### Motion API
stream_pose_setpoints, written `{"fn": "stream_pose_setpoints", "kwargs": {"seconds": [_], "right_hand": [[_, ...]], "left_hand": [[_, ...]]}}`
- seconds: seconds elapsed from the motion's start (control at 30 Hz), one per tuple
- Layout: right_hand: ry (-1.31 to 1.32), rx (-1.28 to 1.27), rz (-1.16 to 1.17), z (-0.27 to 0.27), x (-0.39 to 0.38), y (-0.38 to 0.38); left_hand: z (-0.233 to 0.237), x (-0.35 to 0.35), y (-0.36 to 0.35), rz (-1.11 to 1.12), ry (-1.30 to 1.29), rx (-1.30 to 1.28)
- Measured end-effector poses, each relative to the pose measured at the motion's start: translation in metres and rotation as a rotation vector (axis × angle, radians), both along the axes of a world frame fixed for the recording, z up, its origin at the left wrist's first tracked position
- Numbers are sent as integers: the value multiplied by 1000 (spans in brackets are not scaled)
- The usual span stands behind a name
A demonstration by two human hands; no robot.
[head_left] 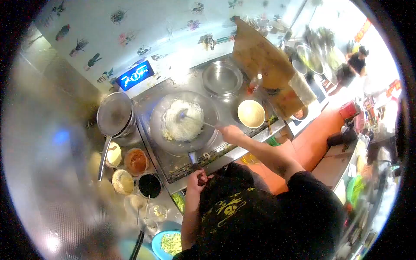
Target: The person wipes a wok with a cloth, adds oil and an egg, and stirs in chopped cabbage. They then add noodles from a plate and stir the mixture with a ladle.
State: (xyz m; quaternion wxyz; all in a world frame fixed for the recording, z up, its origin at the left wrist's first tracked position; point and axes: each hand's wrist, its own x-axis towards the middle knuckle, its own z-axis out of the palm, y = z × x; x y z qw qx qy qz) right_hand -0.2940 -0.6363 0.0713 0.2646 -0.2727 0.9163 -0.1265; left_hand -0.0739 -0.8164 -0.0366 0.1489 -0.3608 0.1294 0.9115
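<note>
My left hand is closed round the dark grip of a wok on the stove. Pale, thin noodles are heaped in the wok, with a few yellowish bits at their lower left edge. From the right, my right hand grips the long handle of a ladle, whose head is in the noodles. To the right of the wok sits a cream-coloured bowl. A round metal lid or pan lies behind it.
A long-handled strainer rests over a pot at the left. Below it stand tubs of red-brown seasoning and dark sauce, plus a blue bowl of shredded greens. Cardboard and a bottle stand at the right.
</note>
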Motion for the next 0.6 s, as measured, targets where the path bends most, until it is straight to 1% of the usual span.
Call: {"fn": "stream_pose_setpoints", "kwargs": {"seconds": [0.03,0.1,0.13,0.2,0.23,0.27,0.3,0.37,0.4,0.43,0.47,0.5,0.6], "right_hand": [[14,30,-33,4,2,1],[88,-152,61,-23,30,35],[131,-219,161,-21,41,35],[29,-104,101,-2,36,-1],[-22,-48,72,5,28,-16],[53,-78,53,-12,15,-22],[74,-69,40,-24,16,-11],[118,-69,18,-17,22,8],[20,27,-6,-11,32,18],[6,-108,1,-12,41,34],[87,-212,92,-18,40,34],[162,-314,171,-27,42,34],[12,-124,102,-47,-9,2]], "left_hand": [[-5,1,-3,2,-20,42],[-25,2,-8,24,-55,133],[-32,0,-7,28,-32,139],[-41,2,-5,12,5,141],[-37,1,-5,0,-20,116],[-30,-2,-5,-4,-48,92],[-25,-1,-7,-5,-76,63],[-23,2,-13,-2,-61,55],[-19,4,-14,16,-57,59],[-16,3,-13,37,-50,67],[-25,5,-11,11,-3,27],[-27,5,-11,12,-13,29],[-34,3,-8,16,-48,2]]}}
